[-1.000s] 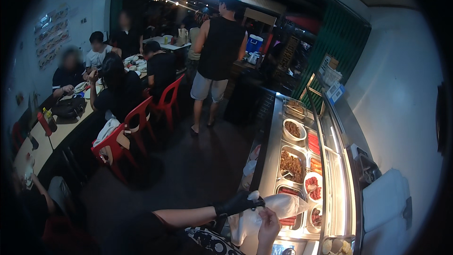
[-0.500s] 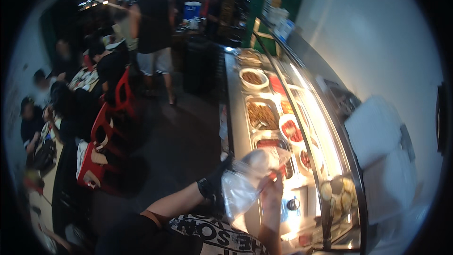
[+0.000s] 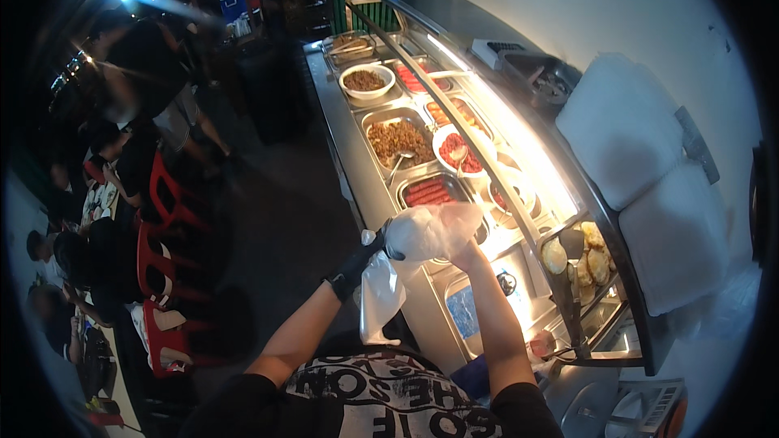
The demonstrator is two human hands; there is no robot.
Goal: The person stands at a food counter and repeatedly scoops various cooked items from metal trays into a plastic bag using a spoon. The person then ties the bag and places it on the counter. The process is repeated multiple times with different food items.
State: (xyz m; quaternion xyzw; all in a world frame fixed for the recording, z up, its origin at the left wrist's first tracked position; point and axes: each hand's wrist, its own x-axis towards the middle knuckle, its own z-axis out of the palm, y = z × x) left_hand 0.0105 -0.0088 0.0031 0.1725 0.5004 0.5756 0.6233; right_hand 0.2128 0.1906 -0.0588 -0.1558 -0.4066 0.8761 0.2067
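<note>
My left hand [image 3: 363, 260] wears a black glove and grips the near edge of a clear plastic bag [image 3: 422, 237]. My right hand [image 3: 464, 255] is bare and mostly hidden inside or behind the bag, holding it from the right. The bag hangs over the front edge of a steel food counter [image 3: 344, 146]. Just beyond it sits a tray of red sausages [image 3: 428, 191]. Further along lie a tray of brown fried food [image 3: 397, 140] with a spoon in it and a white bowl of red food [image 3: 461, 151].
A curved glass guard [image 3: 487, 138] with bright lamps runs over the trays. White folded cloths [image 3: 641, 162] lie on the right. Red chairs [image 3: 158, 243] and seated people [image 3: 73, 251] fill the left. A person [image 3: 154, 73] stands in the aisle.
The view has swung right, from the seating area onto the food counter. Both hands have stayed on the plastic bag, which is now raised over the counter's front edge.
</note>
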